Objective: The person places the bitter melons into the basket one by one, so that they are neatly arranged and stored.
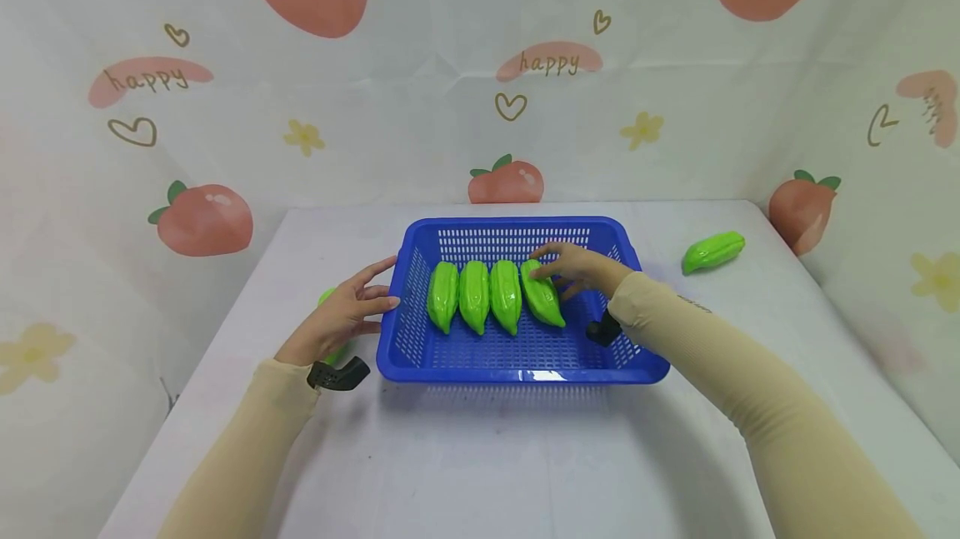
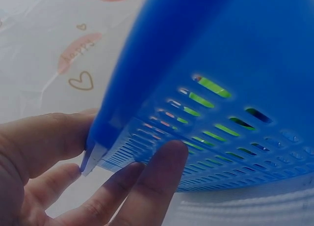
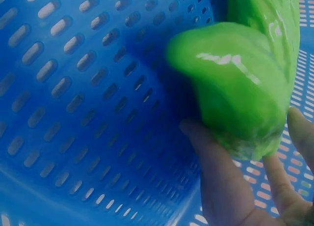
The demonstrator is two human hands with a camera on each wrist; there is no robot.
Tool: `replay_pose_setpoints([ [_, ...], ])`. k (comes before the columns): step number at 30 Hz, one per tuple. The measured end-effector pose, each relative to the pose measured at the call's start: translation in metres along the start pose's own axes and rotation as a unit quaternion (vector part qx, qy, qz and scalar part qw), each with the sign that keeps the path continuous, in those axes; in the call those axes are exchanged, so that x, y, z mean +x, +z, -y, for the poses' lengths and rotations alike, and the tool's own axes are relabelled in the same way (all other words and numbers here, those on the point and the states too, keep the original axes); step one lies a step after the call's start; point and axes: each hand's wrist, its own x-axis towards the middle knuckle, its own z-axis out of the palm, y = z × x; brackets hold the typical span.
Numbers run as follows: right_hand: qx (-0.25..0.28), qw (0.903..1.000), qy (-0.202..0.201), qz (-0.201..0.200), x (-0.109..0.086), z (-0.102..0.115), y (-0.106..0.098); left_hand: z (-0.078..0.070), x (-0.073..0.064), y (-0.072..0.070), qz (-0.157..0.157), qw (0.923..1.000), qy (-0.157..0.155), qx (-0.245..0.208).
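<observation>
Four shiny green bitter melons lie inside the blue basket (image 1: pixel 525 376), tips toward me. From the left, a first (image 1: pixel 442 297), a second (image 1: pixel 474 297) and a third bitter melon (image 1: pixel 506 297) lie side by side. My right hand (image 1: pixel 581 268) is over the rightmost bitter melon (image 1: pixel 546 299), which lies slanted, and holds it with thumb and fingers near its far end. In the right wrist view, fingers surround that bitter melon (image 3: pixel 240 83). My left hand (image 1: pixel 337 314) touches the basket's left rim with outstretched fingers; the left wrist view shows fingertips (image 2: pixel 169 157) beside its slotted wall.
Another bitter melon (image 1: pixel 712 252) lies on the white table (image 1: pixel 480 472) right of the basket. One more bitter melon (image 1: pixel 336 353) is mostly hidden behind my left hand. A printed cloth (image 1: pixel 420 122) hangs behind and along both sides.
</observation>
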Motion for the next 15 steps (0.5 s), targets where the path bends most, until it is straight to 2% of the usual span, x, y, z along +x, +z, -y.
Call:
replay_pose_setpoints([
  [15, 0.023, 0.9997, 0.008, -0.003, -0.0012, 0.0013, 0.0014, 0.0015, 0.0023, -0.0009, 0.002, 1.0000, -0.003, -0.003],
])
